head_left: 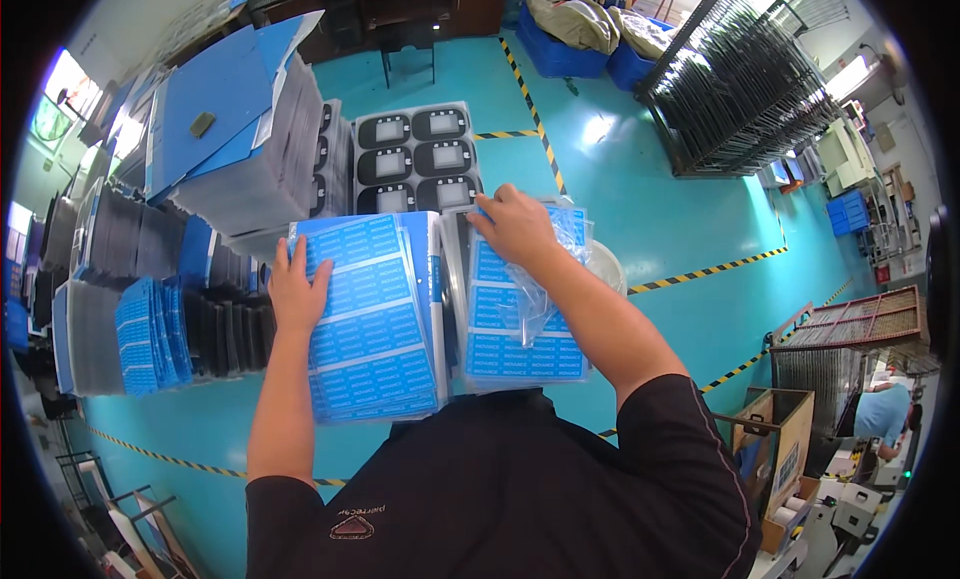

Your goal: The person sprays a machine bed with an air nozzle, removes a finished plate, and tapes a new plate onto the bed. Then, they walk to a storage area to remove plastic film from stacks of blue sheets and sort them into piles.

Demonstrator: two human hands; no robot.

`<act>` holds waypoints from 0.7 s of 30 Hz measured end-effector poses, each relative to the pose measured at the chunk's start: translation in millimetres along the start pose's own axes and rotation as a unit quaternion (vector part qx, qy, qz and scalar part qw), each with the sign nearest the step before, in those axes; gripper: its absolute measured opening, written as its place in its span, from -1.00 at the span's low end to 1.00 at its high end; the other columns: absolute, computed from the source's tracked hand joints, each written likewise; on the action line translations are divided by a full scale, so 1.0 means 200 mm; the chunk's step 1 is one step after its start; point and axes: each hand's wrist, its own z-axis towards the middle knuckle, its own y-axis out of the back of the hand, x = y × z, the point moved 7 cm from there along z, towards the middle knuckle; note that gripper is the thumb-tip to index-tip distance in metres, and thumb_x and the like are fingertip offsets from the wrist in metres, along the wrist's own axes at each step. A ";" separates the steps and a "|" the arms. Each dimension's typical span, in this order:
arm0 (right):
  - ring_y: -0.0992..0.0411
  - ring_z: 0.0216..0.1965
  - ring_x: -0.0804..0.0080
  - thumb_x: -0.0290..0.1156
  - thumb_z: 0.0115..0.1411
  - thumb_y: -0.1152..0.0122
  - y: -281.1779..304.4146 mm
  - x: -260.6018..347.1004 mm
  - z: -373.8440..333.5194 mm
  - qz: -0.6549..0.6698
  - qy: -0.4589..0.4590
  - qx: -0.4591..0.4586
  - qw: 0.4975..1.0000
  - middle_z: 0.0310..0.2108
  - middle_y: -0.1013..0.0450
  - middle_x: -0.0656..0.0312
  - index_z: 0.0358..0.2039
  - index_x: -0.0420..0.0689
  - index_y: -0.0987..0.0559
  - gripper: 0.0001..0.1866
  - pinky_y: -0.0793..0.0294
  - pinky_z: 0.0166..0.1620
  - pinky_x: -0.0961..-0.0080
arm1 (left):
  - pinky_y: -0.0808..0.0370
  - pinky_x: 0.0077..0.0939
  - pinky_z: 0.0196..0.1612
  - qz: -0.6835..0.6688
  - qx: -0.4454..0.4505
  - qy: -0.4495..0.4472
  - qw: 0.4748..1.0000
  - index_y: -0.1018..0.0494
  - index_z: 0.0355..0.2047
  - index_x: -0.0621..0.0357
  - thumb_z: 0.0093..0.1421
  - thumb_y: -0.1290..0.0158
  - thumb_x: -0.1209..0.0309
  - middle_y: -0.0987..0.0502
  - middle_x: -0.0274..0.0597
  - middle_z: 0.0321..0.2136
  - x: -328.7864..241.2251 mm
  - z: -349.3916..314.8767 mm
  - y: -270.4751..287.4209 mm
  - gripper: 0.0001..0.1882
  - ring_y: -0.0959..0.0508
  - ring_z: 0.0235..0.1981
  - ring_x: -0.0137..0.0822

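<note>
Two stacks of blue printed sheets lie side by side in front of me. My left hand (297,291) rests with spread fingers on the upper left edge of the left stack (370,329), whose top sheets are slightly fanned. My right hand (515,227) reaches over the top of the right stack (525,344). Its fingers are bent together at the upper left corner, and what they grip is hidden. Crumpled clear plastic film (535,304) lies on that stack, beneath my right forearm. Beyond it are panels (415,159) with black rounded frames.
A tall stack topped with blue sheets (215,104) stands at the far left, bearing a small block (202,125). More sheet stacks (95,339) fill the left side. A dark wire rack (740,89) stands far right. A person (882,419) bends over at the right edge.
</note>
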 end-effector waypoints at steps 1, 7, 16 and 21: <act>-0.50 -0.26 0.09 -0.07 0.22 -0.20 -0.01 -0.02 0.00 -0.002 -0.001 -0.002 1.000 -0.27 -0.44 0.07 -0.08 -0.03 -0.60 -0.63 -0.52 -0.21 0.22 | -0.21 -0.01 0.26 0.001 0.002 0.002 1.000 -0.30 0.27 0.12 0.23 -0.08 0.03 -0.19 0.24 0.29 0.00 0.01 0.00 -0.32 -0.29 0.26 0.17; -0.50 -0.27 0.12 -0.12 0.21 -0.23 0.05 0.02 -0.01 0.018 0.012 -0.067 0.998 -0.28 -0.45 0.10 -0.17 -0.08 -0.64 -0.68 -0.52 -0.21 0.27 | -0.20 -0.01 0.27 0.004 0.013 0.007 1.000 -0.30 0.27 0.11 0.23 -0.08 0.03 -0.18 0.22 0.30 0.00 0.01 -0.01 -0.32 -0.28 0.27 0.14; -0.50 -0.25 0.12 -0.15 0.22 -0.21 0.01 -0.01 -0.02 -0.002 0.043 -0.063 0.997 -0.26 -0.45 0.10 -0.10 -0.10 -0.62 -0.65 -0.52 -0.19 0.28 | -0.21 -0.01 0.26 0.001 0.011 0.004 1.000 -0.30 0.27 0.11 0.24 -0.07 0.03 -0.19 0.21 0.30 -0.01 0.01 -0.01 -0.32 -0.28 0.27 0.14; -0.50 -0.20 0.12 -0.13 0.23 -0.19 0.06 0.03 0.00 0.015 -0.006 -0.041 0.999 -0.26 -0.44 0.08 -0.23 -0.08 -0.63 -0.71 -0.52 -0.15 0.25 | -0.20 0.00 0.26 0.008 0.008 0.008 1.000 -0.29 0.27 0.11 0.24 -0.06 0.02 -0.19 0.21 0.30 0.00 0.00 0.01 -0.32 -0.28 0.27 0.14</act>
